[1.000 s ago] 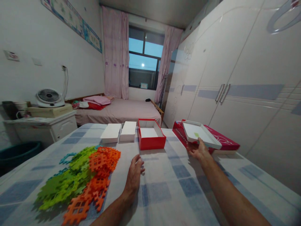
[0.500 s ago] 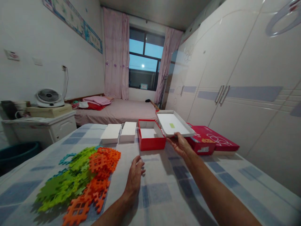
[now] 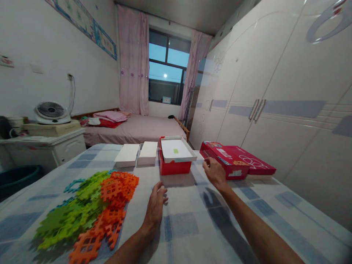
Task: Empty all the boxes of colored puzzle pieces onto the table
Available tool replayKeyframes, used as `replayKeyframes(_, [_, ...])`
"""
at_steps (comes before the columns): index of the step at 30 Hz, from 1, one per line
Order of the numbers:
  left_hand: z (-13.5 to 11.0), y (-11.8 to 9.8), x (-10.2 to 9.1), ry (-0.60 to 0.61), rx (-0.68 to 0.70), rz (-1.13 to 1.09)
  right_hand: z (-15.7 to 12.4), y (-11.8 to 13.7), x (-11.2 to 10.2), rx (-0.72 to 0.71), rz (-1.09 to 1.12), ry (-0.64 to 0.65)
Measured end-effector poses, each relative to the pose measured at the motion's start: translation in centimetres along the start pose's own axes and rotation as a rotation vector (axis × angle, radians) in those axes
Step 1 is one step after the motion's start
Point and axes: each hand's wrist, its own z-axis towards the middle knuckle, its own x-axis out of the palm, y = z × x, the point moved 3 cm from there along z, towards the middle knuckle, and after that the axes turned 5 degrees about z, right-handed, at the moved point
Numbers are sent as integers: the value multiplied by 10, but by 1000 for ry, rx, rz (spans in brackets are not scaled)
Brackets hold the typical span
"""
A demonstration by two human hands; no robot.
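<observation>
A white tray (image 3: 177,150) lies on top of the red box (image 3: 173,167) in the middle of the table (image 3: 192,220). My right hand (image 3: 214,172) hovers just right of the red box with fingers loosely curled and nothing in them. Flat on the checked cloth rests my left hand (image 3: 156,203), fingers slightly bent, holding nothing. A pile of green and orange plastic lattice pieces (image 3: 90,205) lies to its left. Right of my right hand sit a red box (image 3: 224,157) and a red lid (image 3: 254,165).
Two white boxes (image 3: 137,154) stand left of the red box. Behind the table is a bed (image 3: 137,128). A white cabinet with a fan (image 3: 51,112) stands at the left. Wardrobe doors (image 3: 275,91) line the right side. A dark bin (image 3: 16,176) sits at far left.
My right hand carried the white tray leftward from above the red lid, set it on the red box and let go. The left hand stayed put.
</observation>
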Motion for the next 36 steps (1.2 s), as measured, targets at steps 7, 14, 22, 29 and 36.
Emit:
replayKeyframes(7, [-6,-6,-1,7,-77,27,17,-53,-68,-271,-1053,-305])
replayKeyframes(14, [-3,-1,-3,-17,-34,-25,27,-41,-63,-260,-1134,-256])
replayKeyframes(22, [3,5,-3,-14,-4,-55,42,-20,-54,-129,-1145,-271])
replayKeyframes(29, [8,23,1,-31,27,-60,31,-23,-68,-120,-1137,-212])
replayKeyframes(36, [-1,12,5,74,108,68,-63,-38,-83,-675,-1092,-140])
